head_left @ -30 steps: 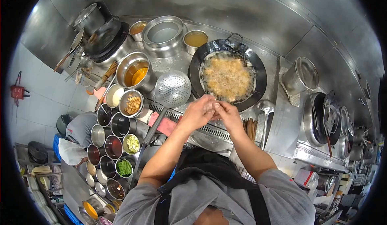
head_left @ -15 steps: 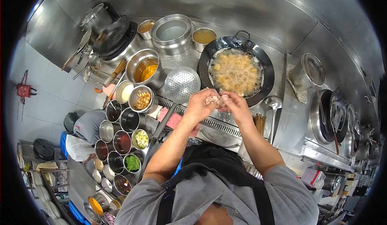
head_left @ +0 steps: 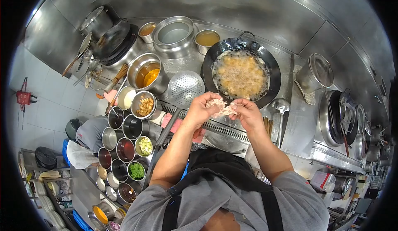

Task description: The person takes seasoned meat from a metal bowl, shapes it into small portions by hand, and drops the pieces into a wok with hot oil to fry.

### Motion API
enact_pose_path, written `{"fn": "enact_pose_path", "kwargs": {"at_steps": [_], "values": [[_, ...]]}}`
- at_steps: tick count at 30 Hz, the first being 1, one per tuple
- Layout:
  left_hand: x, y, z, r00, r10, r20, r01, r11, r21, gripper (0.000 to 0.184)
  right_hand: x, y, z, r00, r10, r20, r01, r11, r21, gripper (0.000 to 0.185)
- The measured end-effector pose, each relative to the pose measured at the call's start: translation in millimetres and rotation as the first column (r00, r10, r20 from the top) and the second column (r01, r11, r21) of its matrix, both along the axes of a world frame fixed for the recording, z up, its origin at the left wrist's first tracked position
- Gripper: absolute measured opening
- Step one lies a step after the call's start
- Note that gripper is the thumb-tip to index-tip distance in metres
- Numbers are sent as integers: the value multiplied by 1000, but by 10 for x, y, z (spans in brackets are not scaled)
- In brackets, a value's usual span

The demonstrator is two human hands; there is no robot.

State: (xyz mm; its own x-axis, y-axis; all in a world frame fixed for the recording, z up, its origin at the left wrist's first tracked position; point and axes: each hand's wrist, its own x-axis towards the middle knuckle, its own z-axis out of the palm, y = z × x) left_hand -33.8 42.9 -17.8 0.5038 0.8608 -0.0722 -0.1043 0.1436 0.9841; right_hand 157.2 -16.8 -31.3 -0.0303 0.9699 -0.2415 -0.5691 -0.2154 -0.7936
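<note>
Left hand [head_left: 200,110] and right hand [head_left: 249,115] both have fingers closed on pale shredded food [head_left: 222,108], which spans the gap between them at the near edge of the black wok [head_left: 274,79]. Wok holds foaming liquid [head_left: 241,74] with golden pieces in it; perforated skimmer [head_left: 185,89] sits just left of it, ladle [head_left: 281,105] near its right side, bowl end far, handle toward the near side.
</note>
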Motion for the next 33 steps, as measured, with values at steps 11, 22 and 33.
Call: {"fn": "enact_pose_path", "kwargs": {"at_steps": [11, 22, 33], "values": [[-94, 140, -133, 893, 207, 400, -39, 920, -390, 24, 272, 248, -218, 969, -247, -23, 247, 969, -2, 16], [-401, -41, -440, 880, 420, 223, -283, 839, -466, 29, 1202, 2362, -829, 62, -261, 963, 42, 965, 259, 22], [-147, 29, -296, 822, 485, 298, -322, 828, -459, 15, 963, 1629, 24, 441, -354, 824, 42, 926, 375, 25]]}}
